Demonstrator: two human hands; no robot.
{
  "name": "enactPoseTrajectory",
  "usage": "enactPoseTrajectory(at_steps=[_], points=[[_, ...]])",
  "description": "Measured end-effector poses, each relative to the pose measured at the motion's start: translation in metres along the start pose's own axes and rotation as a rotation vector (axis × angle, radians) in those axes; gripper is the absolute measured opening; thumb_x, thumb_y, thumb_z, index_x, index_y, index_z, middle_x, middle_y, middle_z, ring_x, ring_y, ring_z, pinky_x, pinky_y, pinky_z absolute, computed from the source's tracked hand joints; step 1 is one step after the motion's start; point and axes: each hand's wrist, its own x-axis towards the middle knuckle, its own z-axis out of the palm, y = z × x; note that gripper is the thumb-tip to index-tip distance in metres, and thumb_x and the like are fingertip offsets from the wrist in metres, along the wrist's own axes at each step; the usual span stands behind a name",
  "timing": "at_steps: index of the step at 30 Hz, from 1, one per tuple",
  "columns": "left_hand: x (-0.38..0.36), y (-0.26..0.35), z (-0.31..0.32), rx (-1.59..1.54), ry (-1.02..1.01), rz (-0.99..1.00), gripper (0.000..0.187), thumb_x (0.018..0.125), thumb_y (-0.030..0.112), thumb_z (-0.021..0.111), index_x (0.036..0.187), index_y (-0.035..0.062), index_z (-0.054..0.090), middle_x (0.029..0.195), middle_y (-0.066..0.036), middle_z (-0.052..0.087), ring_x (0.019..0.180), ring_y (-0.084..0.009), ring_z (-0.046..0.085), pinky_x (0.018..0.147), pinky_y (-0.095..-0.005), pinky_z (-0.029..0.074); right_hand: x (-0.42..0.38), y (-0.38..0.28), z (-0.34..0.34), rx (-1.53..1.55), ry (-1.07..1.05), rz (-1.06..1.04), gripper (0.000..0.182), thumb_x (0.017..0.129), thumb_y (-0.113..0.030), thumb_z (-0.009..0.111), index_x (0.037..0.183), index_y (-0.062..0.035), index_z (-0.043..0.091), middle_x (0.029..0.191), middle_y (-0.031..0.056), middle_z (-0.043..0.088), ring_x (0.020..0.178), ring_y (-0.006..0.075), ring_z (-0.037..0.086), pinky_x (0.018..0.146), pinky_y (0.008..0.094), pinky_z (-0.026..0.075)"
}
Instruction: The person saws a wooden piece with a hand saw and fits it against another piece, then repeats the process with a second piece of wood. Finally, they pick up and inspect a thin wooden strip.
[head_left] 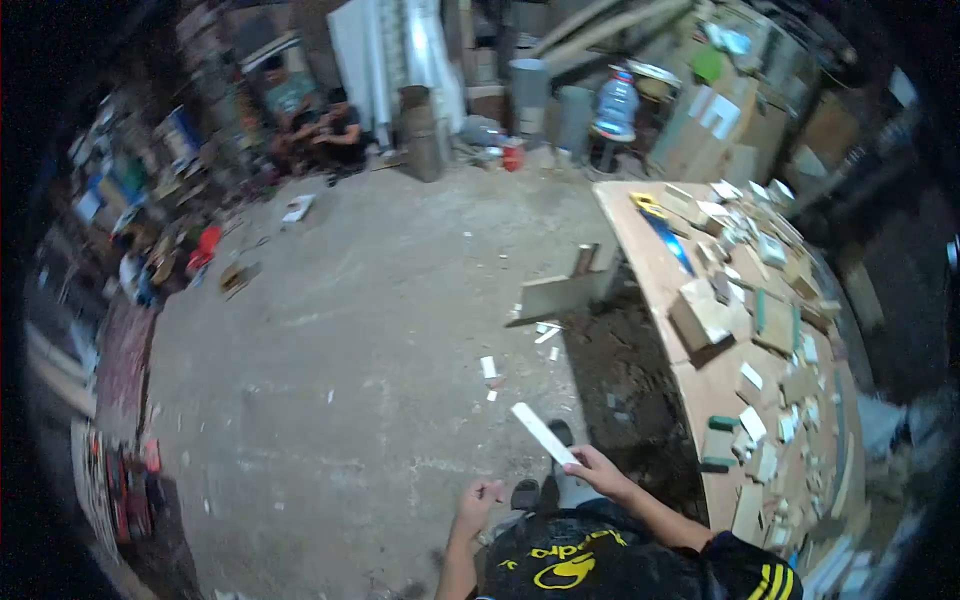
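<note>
My right hand (597, 472) grips one end of a flat pale strip (541, 433), probably wood, which points forward and to the left over the floor. My left hand (478, 502) is raised in front of my body, apart from the strip. Its fingers are curled in, and whatever they may hold is too blurred to make out. Both hands are in front of my dark shirt, above my feet.
On my right stands a wooden table (640, 235) with a blue-bladed handsaw (668, 240), a wooden box (703, 315) and many offcuts. Scraps (489, 368) lie on the concrete floor. Two people (335, 130) sit at the far left wall. A water bottle (617, 103) stands at the back.
</note>
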Motion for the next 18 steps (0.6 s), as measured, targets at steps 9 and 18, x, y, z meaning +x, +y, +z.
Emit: enactPoseTrajectory(at_steps=[9, 18], points=[[0.119, 0.081, 0.035, 0.111, -0.018, 0.016, 0.017, 0.092, 0.017, 0.063, 0.083, 0.0055, 0.054, 0.085, -0.005, 0.062, 0.078, -0.0128, 0.058, 0.074, -0.0298, 0.049, 0.066, 0.000, -0.068, 0.050, 0.132, -0.006, 0.040, 0.089, -0.033, 0.067, 0.112, -0.0017, 0.057, 0.094, 0.0033, 0.058, 0.082, 0.0104, 0.054, 0.072, 0.0261, 0.045], [0.251, 0.175, 0.130, 0.355, -0.201, 0.112, 0.019, 0.090, 0.018, 0.066, 0.083, 0.0074, 0.052, 0.085, -0.001, 0.059, 0.079, -0.0087, 0.052, 0.073, -0.0255, 0.045, 0.173, -0.007, -0.212, 0.114, 0.323, 0.084, 0.044, 0.085, -0.025, 0.071, 0.121, -0.0040, 0.058, 0.101, 0.0095, 0.067, 0.091, 0.0153, 0.061, 0.084, 0.0307, 0.048]])
